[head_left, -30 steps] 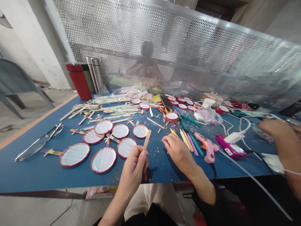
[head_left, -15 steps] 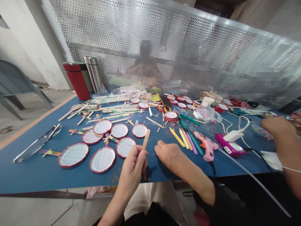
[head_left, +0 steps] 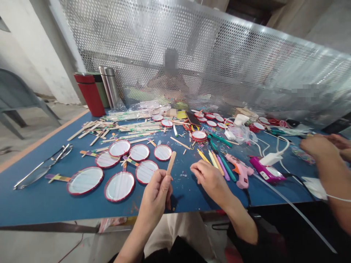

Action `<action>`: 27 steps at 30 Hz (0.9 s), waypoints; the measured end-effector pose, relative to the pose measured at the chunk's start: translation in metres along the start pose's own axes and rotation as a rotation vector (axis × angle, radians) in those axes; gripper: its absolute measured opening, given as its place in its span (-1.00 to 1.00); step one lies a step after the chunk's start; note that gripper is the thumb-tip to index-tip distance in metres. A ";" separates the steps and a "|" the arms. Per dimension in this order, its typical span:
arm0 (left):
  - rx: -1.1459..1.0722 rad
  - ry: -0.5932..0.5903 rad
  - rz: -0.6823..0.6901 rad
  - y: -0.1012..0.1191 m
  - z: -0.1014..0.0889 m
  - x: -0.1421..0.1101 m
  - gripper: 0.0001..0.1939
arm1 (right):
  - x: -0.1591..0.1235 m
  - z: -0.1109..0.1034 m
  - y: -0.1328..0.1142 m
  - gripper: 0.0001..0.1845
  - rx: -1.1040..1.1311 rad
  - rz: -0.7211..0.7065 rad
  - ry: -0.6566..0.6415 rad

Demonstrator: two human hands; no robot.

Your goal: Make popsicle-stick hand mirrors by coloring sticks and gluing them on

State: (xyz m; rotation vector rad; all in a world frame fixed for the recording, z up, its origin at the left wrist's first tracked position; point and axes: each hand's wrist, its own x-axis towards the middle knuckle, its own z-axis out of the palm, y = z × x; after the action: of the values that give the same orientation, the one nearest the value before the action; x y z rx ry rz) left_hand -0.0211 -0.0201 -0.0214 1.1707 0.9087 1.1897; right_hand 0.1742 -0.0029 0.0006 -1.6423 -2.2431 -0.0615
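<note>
Near the table's front edge my left hand point(head_left: 156, 191) is closed around a wooden craft stick point(head_left: 171, 163), held upright with its rounded end up. My right hand point(head_left: 210, 179) is to the right, just above the blue table point(head_left: 181, 199), fingers curled and pressed together; anything in them is hidden. Between the hands, small clear scraps point(head_left: 183, 174) lie on the tabletop. Left of my left hand are several round white discs with red rims point(head_left: 120, 186), some with coloured stick handles. Several markers point(head_left: 219, 163) and a pink glue gun point(head_left: 241, 171) lie beyond my right hand.
Eyeglasses point(head_left: 44, 166) lie at the left, with loose sticks point(head_left: 95, 128) behind them. A red tumbler point(head_left: 89, 95) stands at the back left. On the right are a purple power strip point(head_left: 267, 170), white cables and another person's hands point(head_left: 315, 148). A perforated metal screen point(head_left: 131, 44) borders the back.
My right hand has moved a little to the right, away from my left hand, uncovering the clear scraps. My left hand keeps the stick in nearly the same place.
</note>
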 end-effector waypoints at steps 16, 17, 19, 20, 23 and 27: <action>0.018 -0.013 0.009 -0.004 -0.002 0.002 -0.67 | 0.013 0.005 -0.016 -0.77 -0.008 0.106 0.143; 0.017 -0.019 0.007 -0.004 -0.002 0.002 -0.67 | 0.010 0.002 -0.013 -0.75 0.018 0.139 0.200; 0.016 -0.023 -0.001 -0.004 -0.002 0.002 -0.67 | -0.003 -0.006 -0.009 -0.75 0.134 0.203 0.304; 0.016 -0.021 -0.004 -0.004 -0.002 0.002 -0.66 | -0.011 -0.011 -0.007 -0.77 0.241 0.246 0.359; 0.040 -0.020 -0.015 -0.001 -0.001 0.002 -0.68 | -0.048 -0.021 -0.004 -0.81 0.476 0.390 0.401; 0.111 -0.035 -0.009 0.002 0.000 0.000 -0.75 | -0.108 -0.025 0.000 -0.79 0.611 0.597 0.378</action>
State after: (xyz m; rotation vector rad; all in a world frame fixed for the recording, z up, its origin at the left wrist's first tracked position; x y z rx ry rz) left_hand -0.0217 -0.0203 -0.0191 1.2714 0.9630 1.1194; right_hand 0.2084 -0.1081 -0.0097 -1.6827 -1.2557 0.3905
